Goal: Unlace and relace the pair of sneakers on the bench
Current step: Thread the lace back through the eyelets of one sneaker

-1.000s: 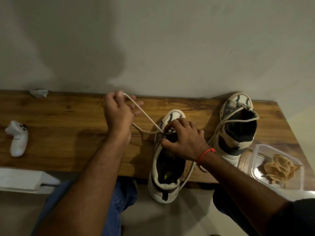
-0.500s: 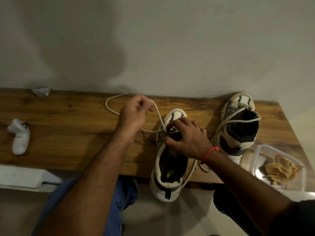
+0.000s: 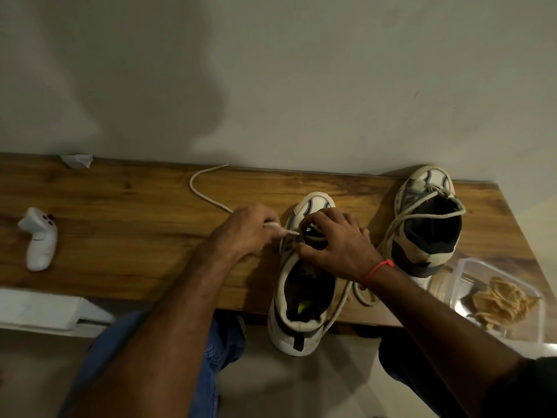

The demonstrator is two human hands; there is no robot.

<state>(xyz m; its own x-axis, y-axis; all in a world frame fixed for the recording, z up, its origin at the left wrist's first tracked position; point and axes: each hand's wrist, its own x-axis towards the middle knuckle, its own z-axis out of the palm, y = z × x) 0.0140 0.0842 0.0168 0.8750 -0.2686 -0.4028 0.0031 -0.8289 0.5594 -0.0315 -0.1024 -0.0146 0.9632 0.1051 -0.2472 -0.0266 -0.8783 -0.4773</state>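
Note:
A white sneaker [image 3: 301, 300] lies on the wooden bench [image 3: 126, 224] in front of me, its heel hanging over the front edge. My left hand [image 3: 245, 232] pinches its cream lace [image 3: 199, 191] just left of the eyelets; the free end trails in a loop toward the wall. My right hand [image 3: 334, 244] grips the sneaker's upper near the eyelets, fingers curled over the tongue. The second sneaker [image 3: 428, 221] stands to the right with its lace slack across the opening.
A white controller [image 3: 39, 239] lies at the bench's left. A clear plastic container [image 3: 500, 300] with snacks sits at the right front corner. A scrap of paper [image 3: 77, 160] rests by the wall. A white box [image 3: 39, 309] sits below left.
My left hand came back from the far left to the sneaker's eyelets, sliding along the lace. The lace's free end now lies slack on the bench. My right hand stayed on the sneaker.

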